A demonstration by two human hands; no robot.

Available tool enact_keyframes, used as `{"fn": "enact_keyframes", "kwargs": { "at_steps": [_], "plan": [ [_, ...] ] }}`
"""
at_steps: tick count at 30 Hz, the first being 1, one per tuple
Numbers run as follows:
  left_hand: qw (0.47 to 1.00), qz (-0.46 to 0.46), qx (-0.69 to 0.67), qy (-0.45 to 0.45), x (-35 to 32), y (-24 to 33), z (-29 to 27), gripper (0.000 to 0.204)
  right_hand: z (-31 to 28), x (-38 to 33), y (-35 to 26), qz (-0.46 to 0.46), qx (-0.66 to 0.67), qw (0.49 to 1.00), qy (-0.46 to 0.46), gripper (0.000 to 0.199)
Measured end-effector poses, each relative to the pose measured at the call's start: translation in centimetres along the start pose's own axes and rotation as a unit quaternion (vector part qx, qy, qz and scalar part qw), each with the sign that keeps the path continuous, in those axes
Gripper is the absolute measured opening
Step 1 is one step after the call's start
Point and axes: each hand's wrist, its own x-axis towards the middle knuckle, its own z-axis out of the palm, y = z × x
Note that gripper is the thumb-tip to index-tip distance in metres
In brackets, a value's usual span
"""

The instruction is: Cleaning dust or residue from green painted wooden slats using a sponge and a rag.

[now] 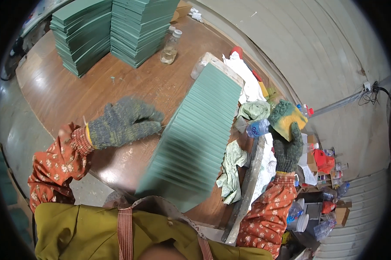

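A long row of green sheets or tiles (195, 130) lies tilted across the table in front of me, many thin edges showing. My left hand (124, 122), in a grey knit glove, is slightly blurred beside the row's left side. Its fingers are stretched out with the thumb apart, and nothing shows in them; whether the tips touch the row I cannot tell. To the right of the row, my right hand (290, 149), gloved too, is closed around a yellow sponge (289, 123) with green stains. A clear plastic bottle (258, 128) with a blue label lies just left of it.
Two tall stacks of green sheets (139, 30) stand at the table's far left, with a glass jar (171, 47) of liquid beside them. Crumpled cloths (233, 167) lie right of the row, near a metal edge (247, 190). Farther right are shelves with bottles and a red bag (324, 160).
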Motion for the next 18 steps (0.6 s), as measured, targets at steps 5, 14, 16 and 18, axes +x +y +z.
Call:
{"fn": "enact_keyframes", "kwargs": {
  "at_steps": [5,14,16,18],
  "plan": [
    [0.945,-0.274,-0.143,0.102,-5.9,-4.0,-3.9,0.037,-0.2,0.9,-0.4,-0.018,-0.054,0.998,0.018,0.057],
    [0.885,-0.347,-0.156,0.270,-12.5,-5.6,0.7,0.053,4.1,8.6,1.7,-0.107,-0.504,0.857,-0.018,0.060],
    [0.888,-0.299,-0.232,0.263,-9.7,-4.3,3.6,0.049,5.9,11.1,3.8,-0.140,-0.554,0.819,-0.061,0.066],
    [0.911,-0.268,-0.206,0.238,-6.4,-3.3,6.4,0.044,7.3,12.9,5.3,-0.193,-0.633,0.742,-0.106,0.066]
  ]
}}
